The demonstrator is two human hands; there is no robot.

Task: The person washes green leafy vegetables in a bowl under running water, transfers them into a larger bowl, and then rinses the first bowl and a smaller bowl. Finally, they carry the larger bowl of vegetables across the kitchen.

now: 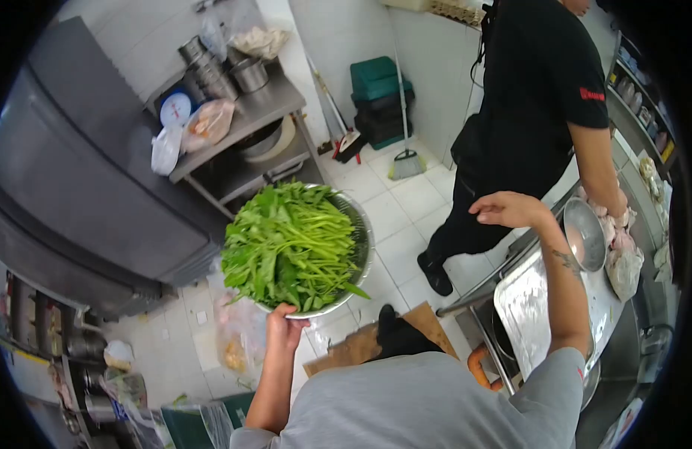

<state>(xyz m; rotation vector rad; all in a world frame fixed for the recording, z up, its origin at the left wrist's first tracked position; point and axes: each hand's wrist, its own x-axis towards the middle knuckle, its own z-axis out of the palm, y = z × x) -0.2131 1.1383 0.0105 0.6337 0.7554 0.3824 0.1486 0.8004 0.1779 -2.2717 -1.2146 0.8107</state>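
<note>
Left hand [285,323]: I see it low in the centre-left of the frame, clenched on the near rim of a metal bowl [363,238], thumb over the edge, holding the bowl up on its own.
Bowl: it sits just left of centre, well above the tiled floor [406,209], tipped slightly toward me.
Greens [290,243]: long-stemmed leafy greens are heaped in the bowl and fill it almost to the rim, with a few leaves hanging over the lower edge.
Right hand [510,209]: right of centre, palm down, fingers loosely bent and released. It grasps nothing and hovers over the floor, near the co-worker's leg.
Co-worker [540,90]: a person in black stands at the upper right, one hand down in a pile of pale raw meat [619,239] on the counter at the right edge.
Counter items: a small steel bowl [584,233] lies just beside the meat, and a flat steel tray [522,307] lies below it, under my right forearm.
Upper left: a steel shelf table [275,101] carries stacked pots [204,71], a round scale [175,111] and plastic bags.
Back wall: green and black bins [376,93] stand stacked in the top centre, and a broom [406,161] leans just beside them.
Floor near me: flattened cardboard [361,344] lies below the bowl, in the lower centre.
</note>
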